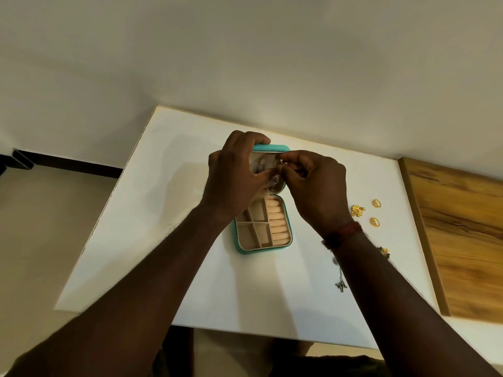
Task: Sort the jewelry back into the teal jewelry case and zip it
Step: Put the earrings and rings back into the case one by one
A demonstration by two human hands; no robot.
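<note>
On the white table, teal rectangular jewelry case lies open, lid raised. Left hand curls over the lid's top edge, gripping it. Right hand pinches a small silvery jewelry piece at the lid's beige pocket; type unclear. Base shows beige divided compartments and peach ring rolls. Right of case, apart: two gold rings, gold flower earring, silver cross pendant chain partly hidden by right forearm. Wooden board beyond.

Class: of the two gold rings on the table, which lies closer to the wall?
The far ring, higher in the picture; the near ring lies closer to the person.
</note>
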